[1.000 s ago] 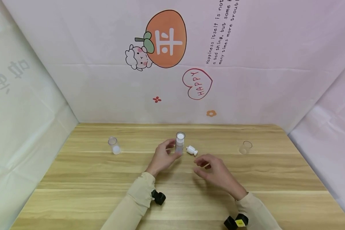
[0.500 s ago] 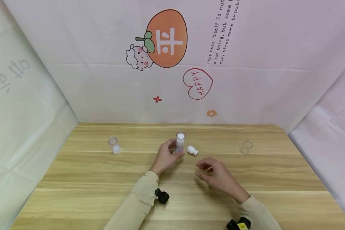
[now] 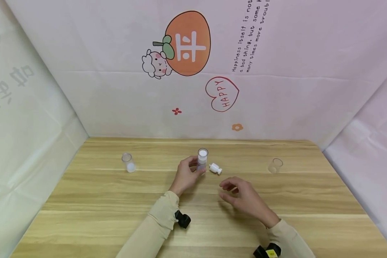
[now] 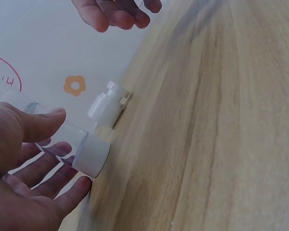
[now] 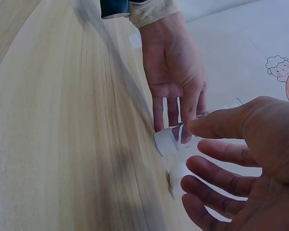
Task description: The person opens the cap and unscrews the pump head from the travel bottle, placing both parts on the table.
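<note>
My left hand (image 3: 184, 175) holds a clear cylindrical bottle (image 3: 202, 157) upright near the back of the table, thumb on one side and fingers on the other. White shows inside its rim, and the left wrist view shows its white base (image 4: 91, 155) down at the wood. Just right of the bottle, a small white pump head (image 3: 215, 168) lies on its side. My right hand (image 3: 242, 197) hovers nearer the front with loosely bent fingers, holding nothing. In the right wrist view its fingers partly cover the bottle's upper part.
To the left stands a clear tube (image 3: 128, 162) with a white bottom. Toward the right is a small clear cup (image 3: 275, 166). A printed white cloth (image 3: 132, 107) rises behind the wooden table (image 3: 213, 229).
Both hands have shifted slightly right, and the right hand has also lowered a little toward the front. The left hand still holds the bottle; the pump head lies where it was.
</note>
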`<action>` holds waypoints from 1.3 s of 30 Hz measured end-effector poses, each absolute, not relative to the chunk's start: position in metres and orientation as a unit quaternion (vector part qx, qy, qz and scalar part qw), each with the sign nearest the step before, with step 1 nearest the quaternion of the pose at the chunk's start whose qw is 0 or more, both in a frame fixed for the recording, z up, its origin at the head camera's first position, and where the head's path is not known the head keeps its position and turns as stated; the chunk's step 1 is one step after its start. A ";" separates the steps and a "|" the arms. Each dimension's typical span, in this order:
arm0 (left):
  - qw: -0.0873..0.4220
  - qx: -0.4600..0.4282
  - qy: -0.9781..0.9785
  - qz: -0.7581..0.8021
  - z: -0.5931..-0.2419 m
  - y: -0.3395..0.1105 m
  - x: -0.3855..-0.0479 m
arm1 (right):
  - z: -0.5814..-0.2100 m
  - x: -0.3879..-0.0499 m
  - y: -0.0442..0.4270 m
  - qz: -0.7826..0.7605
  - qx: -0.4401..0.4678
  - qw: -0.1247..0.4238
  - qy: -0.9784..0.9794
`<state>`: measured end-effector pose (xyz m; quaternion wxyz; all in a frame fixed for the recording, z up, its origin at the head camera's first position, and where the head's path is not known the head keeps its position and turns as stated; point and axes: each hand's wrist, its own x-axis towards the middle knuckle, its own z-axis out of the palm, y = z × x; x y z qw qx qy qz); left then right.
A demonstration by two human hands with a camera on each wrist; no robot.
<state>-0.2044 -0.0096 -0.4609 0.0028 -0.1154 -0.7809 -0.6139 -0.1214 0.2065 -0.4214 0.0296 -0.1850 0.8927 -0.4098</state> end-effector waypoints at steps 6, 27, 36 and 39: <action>0.004 -0.111 -0.786 -0.608 -0.456 -0.012 -0.202 | -0.420 -0.124 0.205 -0.405 -0.185 0.020 0.895; 0.067 -0.208 -0.853 -0.474 -0.428 -0.031 -0.178 | -0.412 -0.133 0.188 -0.449 -0.181 -0.024 0.875; 0.082 -0.243 -0.873 -0.414 -0.424 -0.038 -0.173 | -0.407 -0.136 0.181 -0.470 -0.188 -0.022 0.863; 0.076 -0.245 -0.878 -0.403 -0.423 -0.040 -0.171 | -0.406 -0.137 0.180 -0.467 -0.197 -0.028 0.862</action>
